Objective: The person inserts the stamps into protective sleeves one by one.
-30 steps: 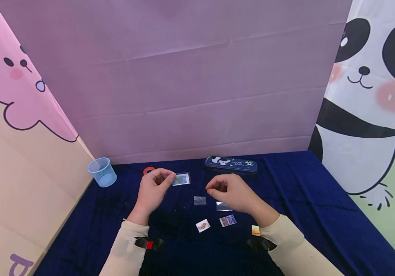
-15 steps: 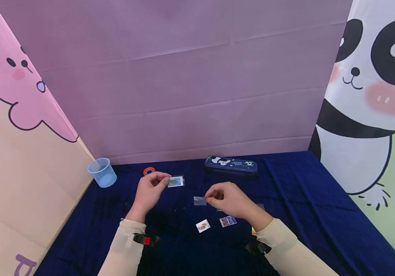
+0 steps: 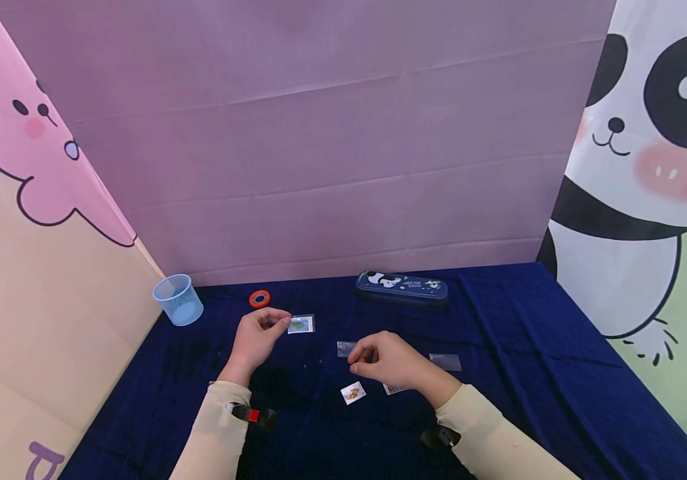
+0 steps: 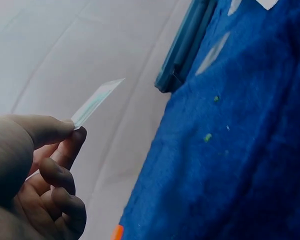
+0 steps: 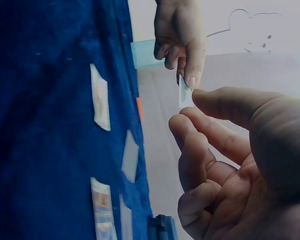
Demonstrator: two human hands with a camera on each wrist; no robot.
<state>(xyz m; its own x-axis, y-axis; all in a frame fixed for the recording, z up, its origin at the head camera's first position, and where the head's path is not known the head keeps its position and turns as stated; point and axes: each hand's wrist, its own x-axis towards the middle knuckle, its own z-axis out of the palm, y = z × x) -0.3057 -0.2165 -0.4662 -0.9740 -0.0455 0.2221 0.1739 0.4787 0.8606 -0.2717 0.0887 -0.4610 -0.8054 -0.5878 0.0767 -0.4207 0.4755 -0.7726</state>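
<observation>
Sleeved card (image 3: pixel 301 324) is held above the blue cloth (image 3: pixel 499 347), pinched at its left end by the left hand (image 3: pixel 256 335). Long axis is oriented roughly left-right in the head view, free end pointed right. Right hand (image 3: pixel 382 363) is seen loosely curled, nothing gripped, near clear sleeve (image 3: pixel 345 349) and loose card (image 3: pixel 353 393).

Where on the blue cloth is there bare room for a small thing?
The widest bare patch is the blue cloth at the right, bordered by the pencil case, one clear packet and the right sleeve. Another lies between the blue cup and the left sleeve. The middle is crowded: small cards and another packet lie near the right hand.
</observation>
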